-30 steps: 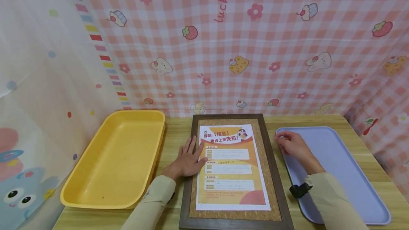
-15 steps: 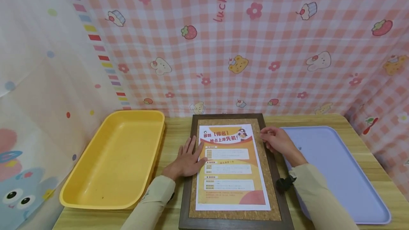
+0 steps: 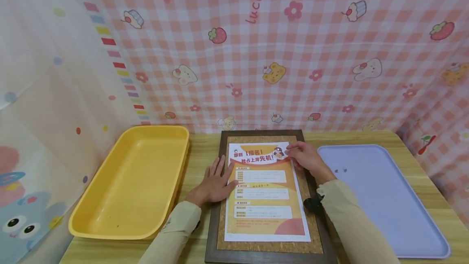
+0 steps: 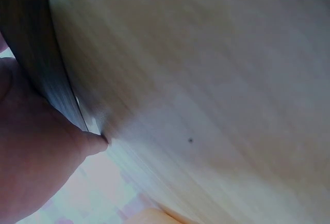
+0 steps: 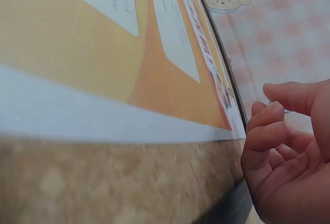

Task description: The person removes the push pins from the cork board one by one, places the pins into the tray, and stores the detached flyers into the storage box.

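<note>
A printed poster (image 3: 261, 199) lies on a cork board (image 3: 271, 247) with a dark wooden frame. Small silvery push pins sit at the poster's top left and top right corners. My left hand (image 3: 213, 184) rests with spread fingers across the board's left frame and the poster's edge; the left wrist view shows its side against the frame (image 4: 38, 48). My right hand (image 3: 307, 159) is over the poster's top right edge, thumb and forefinger pinching what looks like a small push pin, mostly hidden by the fingertips. In the right wrist view the other fingers (image 5: 265, 139) are curled.
Left of the board stands a deep yellow tray (image 3: 128, 186). A shallow lilac tray (image 3: 388, 211) on the right holds a few tiny pins (image 3: 340, 170). Behind the wooden table (image 3: 201, 154) hangs a pink checked curtain (image 3: 234, 52).
My right hand has moved left from the lilac tray's edge, over the board's right frame, to the poster's top right. My left hand has stayed in place.
</note>
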`<state>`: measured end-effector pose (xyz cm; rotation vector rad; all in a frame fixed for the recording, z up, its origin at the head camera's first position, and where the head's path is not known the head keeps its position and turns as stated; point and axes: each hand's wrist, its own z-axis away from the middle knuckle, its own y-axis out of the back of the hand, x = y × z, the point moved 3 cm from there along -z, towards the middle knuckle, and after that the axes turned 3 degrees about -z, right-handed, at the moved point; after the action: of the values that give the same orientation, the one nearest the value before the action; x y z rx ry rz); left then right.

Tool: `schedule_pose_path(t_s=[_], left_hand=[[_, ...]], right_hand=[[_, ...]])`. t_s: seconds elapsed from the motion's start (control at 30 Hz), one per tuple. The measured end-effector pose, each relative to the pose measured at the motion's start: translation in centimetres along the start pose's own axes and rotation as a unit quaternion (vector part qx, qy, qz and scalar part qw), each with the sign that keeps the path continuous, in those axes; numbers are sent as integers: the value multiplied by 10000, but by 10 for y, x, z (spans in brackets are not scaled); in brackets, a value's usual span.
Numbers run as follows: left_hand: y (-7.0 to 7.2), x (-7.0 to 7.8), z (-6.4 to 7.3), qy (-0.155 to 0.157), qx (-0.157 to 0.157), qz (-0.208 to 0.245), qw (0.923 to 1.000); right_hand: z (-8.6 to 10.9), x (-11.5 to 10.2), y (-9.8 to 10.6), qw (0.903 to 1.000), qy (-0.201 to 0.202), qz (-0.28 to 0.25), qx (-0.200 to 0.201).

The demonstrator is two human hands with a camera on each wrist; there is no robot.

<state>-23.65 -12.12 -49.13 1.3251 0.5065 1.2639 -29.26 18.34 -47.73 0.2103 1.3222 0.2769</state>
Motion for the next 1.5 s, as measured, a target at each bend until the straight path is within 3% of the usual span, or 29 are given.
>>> schedule_pose_path(t_s=[0.27, 0.57, 0.83, 1.13, 1.5], left_hand=[[2, 1, 0, -35, 21, 3, 10000], [-2, -2, -4, -64, -44, 75, 9999], [-2, -1, -3, -38, -59, 89, 9999], [0, 1, 0, -96, 1, 94, 9999], [0, 2, 1, -81, 28, 98, 9999]], right_hand=[[-11, 0, -11, 9998, -55, 165, 62], [-18, 0, -18, 9995, 51, -74, 310], [-20, 2, -22, 9986, -135, 248, 440], [-19, 1, -25, 9932, 39, 810, 831], [-20, -2, -28, 9903, 167, 1042, 902]])
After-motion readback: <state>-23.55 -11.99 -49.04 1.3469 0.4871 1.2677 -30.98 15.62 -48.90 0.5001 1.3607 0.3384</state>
